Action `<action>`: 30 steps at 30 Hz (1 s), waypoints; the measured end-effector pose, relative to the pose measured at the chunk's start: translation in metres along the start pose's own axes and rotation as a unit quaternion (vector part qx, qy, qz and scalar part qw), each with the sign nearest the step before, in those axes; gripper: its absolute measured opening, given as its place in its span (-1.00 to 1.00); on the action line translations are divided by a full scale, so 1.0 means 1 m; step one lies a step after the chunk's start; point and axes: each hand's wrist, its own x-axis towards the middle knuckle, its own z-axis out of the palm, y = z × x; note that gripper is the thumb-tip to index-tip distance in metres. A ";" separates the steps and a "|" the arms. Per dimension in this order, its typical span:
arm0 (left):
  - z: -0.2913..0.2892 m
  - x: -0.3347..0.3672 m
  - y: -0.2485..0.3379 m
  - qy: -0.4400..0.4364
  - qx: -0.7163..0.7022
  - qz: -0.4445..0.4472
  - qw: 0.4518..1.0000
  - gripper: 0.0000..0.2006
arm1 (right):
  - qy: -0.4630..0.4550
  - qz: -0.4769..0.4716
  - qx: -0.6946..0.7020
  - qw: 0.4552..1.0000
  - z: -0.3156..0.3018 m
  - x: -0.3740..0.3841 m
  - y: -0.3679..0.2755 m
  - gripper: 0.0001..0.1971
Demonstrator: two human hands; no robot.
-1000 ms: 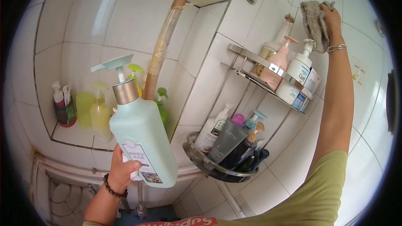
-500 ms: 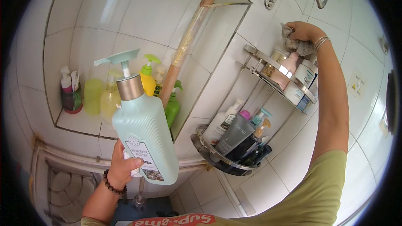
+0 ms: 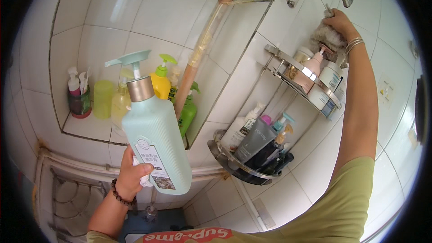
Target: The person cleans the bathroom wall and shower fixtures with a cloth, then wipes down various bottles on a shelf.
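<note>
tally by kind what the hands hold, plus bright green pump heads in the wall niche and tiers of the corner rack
Pump bottle, pale blue-green, in left hand: 1
Crumpled white piece, also in left hand: 1
Grey cloth, in right hand: 1
Bright green pump heads: 2
Corner rack tiers: 2
Total: 7

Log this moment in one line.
left hand: holds mint pump bottle; right hand: holds gray cloth; cloth: at upper rack

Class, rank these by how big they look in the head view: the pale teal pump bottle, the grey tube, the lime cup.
1. Pale teal pump bottle
2. Grey tube
3. Lime cup
Nearness to the camera likely enlarges the bottle.
</note>
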 end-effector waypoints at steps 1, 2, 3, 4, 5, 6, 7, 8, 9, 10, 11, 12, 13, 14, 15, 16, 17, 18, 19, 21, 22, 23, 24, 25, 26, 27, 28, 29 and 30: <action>0.000 0.000 0.000 0.001 0.002 0.000 1.000 -0.40 | 0.037 0.028 -0.060 0.997 -0.004 0.003 0.002 -0.46; 0.000 0.000 0.000 0.000 -0.001 0.001 1.000 -0.39 | 0.037 0.028 -0.059 0.997 -0.002 0.003 0.005 -0.46; 0.000 0.001 0.001 -0.001 -0.004 0.001 1.000 -0.39 | 0.028 0.061 -0.008 0.998 0.000 0.004 0.009 -0.41; 0.002 0.002 0.001 -0.001 -0.003 0.001 1.000 -0.39 | 0.018 0.092 0.043 0.995 0.003 0.004 0.012 -0.37; 0.003 0.002 0.001 -0.002 -0.007 0.001 1.000 -0.38 | 0.018 0.093 0.044 0.995 0.009 0.006 0.016 -0.37; 0.004 0.003 0.003 -0.006 -0.010 0.001 1.000 -0.38 | -0.019 0.069 0.016 0.997 0.014 0.008 0.022 -0.32; 0.004 0.003 0.003 -0.008 -0.009 0.000 1.000 -0.38 | -0.056 0.045 -0.011 0.997 0.017 0.011 0.027 -0.28; 0.004 0.002 0.003 -0.007 -0.005 0.002 1.000 -0.38 | -0.150 0.088 -0.014 0.985 0.014 0.016 0.029 -0.24; 0.002 0.001 0.002 -0.004 0.001 0.007 1.000 -0.38 | -0.148 0.085 -0.011 0.985 0.014 0.017 0.028 -0.24; -0.001 0.000 0.001 -0.004 0.003 0.011 1.000 -0.38 | -0.123 0.077 -0.060 0.988 0.014 0.018 0.027 -0.25; -0.004 0.000 0.000 0.001 0.002 0.011 1.000 -0.39 | -0.097 0.068 -0.109 0.987 0.013 0.018 0.026 -0.26; -0.006 -0.001 0.000 0.007 0.000 0.008 1.000 -0.39 | -0.097 0.068 -0.108 0.987 0.012 0.016 0.025 -0.26; -0.006 -0.001 0.000 0.008 0.001 0.008 1.000 -0.39 | -0.105 0.076 -0.039 0.991 0.011 0.013 0.024 -0.27; -0.006 -0.002 0.001 0.011 0.001 0.007 1.000 -0.39 | -0.112 0.083 0.031 0.990 0.010 0.011 0.023 -0.29; -0.006 -0.001 0.001 0.009 -0.001 0.005 1.000 -0.39 | -0.109 0.085 0.030 0.990 0.012 0.012 0.029 -0.29; -0.005 0.000 0.001 0.006 -0.001 0.007 1.000 -0.39 | -0.068 0.034 -0.017 0.997 0.020 0.015 0.036 -0.30; -0.005 0.000 0.000 0.007 -0.008 0.009 1.000 -0.38 | -0.027 -0.017 -0.063 0.997 0.022 0.018 0.043 -0.32; -0.005 -0.001 0.000 0.010 -0.013 0.010 1.000 -0.38 | -0.026 -0.017 -0.062 0.998 0.022 0.015 0.037 -0.32; -0.006 -0.002 0.000 0.010 -0.012 0.011 1.000 -0.38 | -0.032 -0.021 -0.097 0.995 0.021 0.012 0.029 -0.37; -0.009 -0.003 -0.001 0.011 -0.002 0.004 1.000 -0.38 | -0.036 -0.024 -0.133 0.990 0.019 0.010 0.025 -0.42; -0.008 -0.004 -0.001 0.010 -0.002 0.004 1.000 -0.38 | -0.049 -0.006 -0.103 0.993 0.017 0.011 0.026 -0.48; -0.008 -0.005 -0.002 0.009 -0.005 0.005 1.000 -0.38 | -0.063 0.012 -0.074 0.995 0.016 0.011 0.027 -0.54; -0.007 -0.005 -0.002 0.011 -0.008 0.008 1.000 -0.38 | -0.063 0.011 -0.073 0.995 0.017 0.009 0.026 -0.54; -0.006 -0.005 -0.001 0.011 -0.008 0.008 1.000 -0.38 | -0.047 -0.003 -0.081 0.996 0.019 0.006 0.026 -0.58; -0.005 -0.005 0.000 0.007 -0.007 0.008 1.000 -0.39 | -0.031 -0.017 -0.090 0.995 0.019 0.004 0.025 -0.62; -0.004 -0.006 0.000 0.001 -0.008 0.006 1.000 -0.39 | -0.032 -0.015 -0.090 0.995 0.018 0.003 0.026 -0.62; -0.003 -0.006 0.000 0.000 -0.007 0.005 1.000 -0.39 | -0.020 -0.048 -0.051 0.997 0.016 0.002 0.028 -0.65; -0.003 -0.007 0.001 -0.001 -0.009 0.004 1.000 -0.40 | -0.009 -0.080 -0.012 0.997 0.014 0.002 0.029 -0.67; -0.003 -0.008 0.002 -0.002 -0.009 0.005 1.000 -0.40 | -0.010 -0.078 -0.010 0.997 0.012 0.000 0.027 -0.67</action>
